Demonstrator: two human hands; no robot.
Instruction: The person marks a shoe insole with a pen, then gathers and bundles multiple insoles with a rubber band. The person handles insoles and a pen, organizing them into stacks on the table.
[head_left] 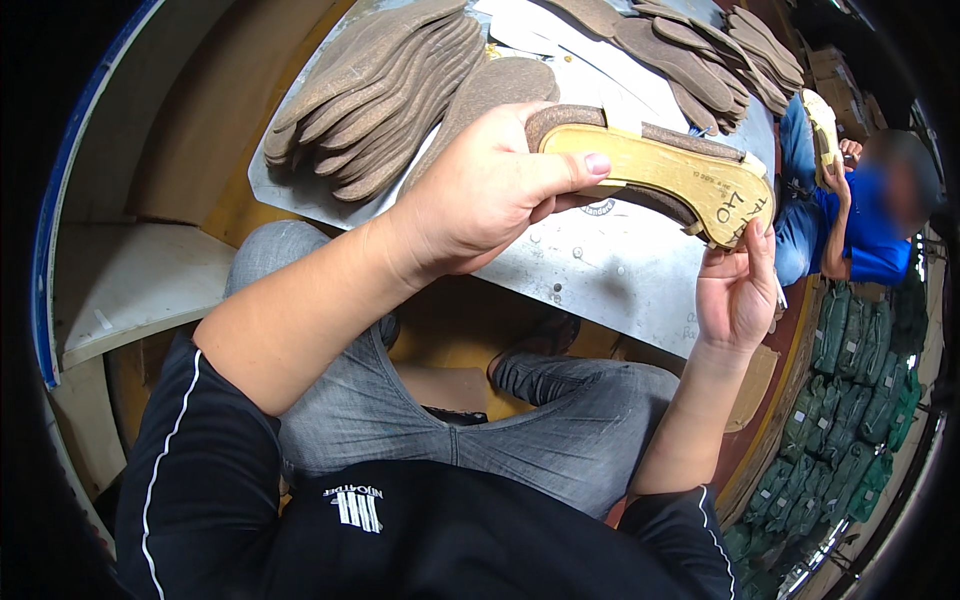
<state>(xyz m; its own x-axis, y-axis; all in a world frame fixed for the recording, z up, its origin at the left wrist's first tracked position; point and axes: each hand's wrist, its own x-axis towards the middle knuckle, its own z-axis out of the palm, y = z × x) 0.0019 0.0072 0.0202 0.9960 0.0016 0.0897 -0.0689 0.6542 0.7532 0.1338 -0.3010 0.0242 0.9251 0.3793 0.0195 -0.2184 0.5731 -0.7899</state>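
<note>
A yellow sole-shaped template [640, 165] with dark markings lies against a brown speckled insole [568, 117], whose edge shows around it. My left hand [480, 190] is closed around one end of the pair, thumb pressed flat on the yellow face. At the other, marked end, my right hand [735, 290] grips the edge with its fingertips. A narrow white strip [622, 115] crosses the insole's upper edge. Both pieces are raised above the grey metal table [560, 265]. Behind my left hand another brown insole [500, 85] lies on the table.
A fanned stack of brown insoles [375, 90] covers the table's left side; more insoles [680, 60] lie at the far right. A person in blue [865, 235] sits beyond, holding a yellowish sole piece [822, 125]. Green wrapped bundles [830, 410] fill the right side.
</note>
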